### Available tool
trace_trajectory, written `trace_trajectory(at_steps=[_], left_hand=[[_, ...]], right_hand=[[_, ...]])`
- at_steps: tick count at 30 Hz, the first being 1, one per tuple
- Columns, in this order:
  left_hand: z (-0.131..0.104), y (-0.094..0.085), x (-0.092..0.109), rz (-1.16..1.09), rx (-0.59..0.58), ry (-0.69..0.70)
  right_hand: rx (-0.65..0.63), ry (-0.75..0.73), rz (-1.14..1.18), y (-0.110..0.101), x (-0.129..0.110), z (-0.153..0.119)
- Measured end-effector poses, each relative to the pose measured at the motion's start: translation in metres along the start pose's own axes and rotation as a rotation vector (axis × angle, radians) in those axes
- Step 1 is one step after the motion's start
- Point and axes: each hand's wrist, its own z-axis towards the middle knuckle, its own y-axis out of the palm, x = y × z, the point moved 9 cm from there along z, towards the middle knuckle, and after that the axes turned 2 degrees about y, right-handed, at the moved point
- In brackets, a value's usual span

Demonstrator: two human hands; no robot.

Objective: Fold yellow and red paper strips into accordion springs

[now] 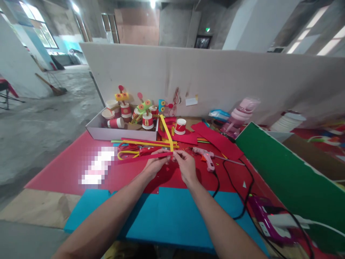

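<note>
Above the red tabletop, my left hand [158,163] pinches a red paper strip [142,157] that stretches out to the left. My right hand [185,165] is closed where that strip meets the end of a yellow paper strip [167,133], which rises away from me. The two strips meet at an angle between my fingertips; whether they are stuck together I cannot tell. Just right of my right hand lies a pink hot glue gun [206,158] with a glue stick in its back. Scissors with yellow handles [128,154] lie beyond my left hand, partly covered by the red strip.
A white box [121,134] holds paper-cup figures with spring-like arms. A red-and-white paper cup [180,126] stands right of it. Blue sheets [178,216] line the near edge. Black cables run toward a purple power strip [269,219]; a green board [291,180] leans at right.
</note>
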Motion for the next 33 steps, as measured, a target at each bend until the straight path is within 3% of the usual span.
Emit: trace_trajectory(at_steps=[3, 10, 15, 21, 28, 33], left_hand=[[-0.002, 0.005, 0.001, 0.06, -0.029, 0.004], [0.002, -0.011, 0.004, 0.136, 0.109, 0.068], [0.0, -0.008, 0.006, 0.228, 0.092, 0.046], [-0.001, -0.005, 0.001, 0.092, 0.045, 0.017], [0.0, -0.005, 0.006, 0.231, 0.037, 0.038], [0.0, -0.001, -0.002, 0.232, -0.026, 0.006]], right_hand=[[0.013, -0.033, -0.013, 0.0, -0.005, -0.001], [-0.132, 0.019, -0.015, 0.012, 0.0, -0.002], [-0.124, 0.009, -0.069, 0.009, -0.003, 0.0], [-0.092, 0.011, -0.088, 0.007, -0.005, -0.001], [-0.175, 0.085, 0.02, 0.01, 0.005, 0.004], [-0.128, -0.062, 0.04, 0.003, -0.017, 0.005]])
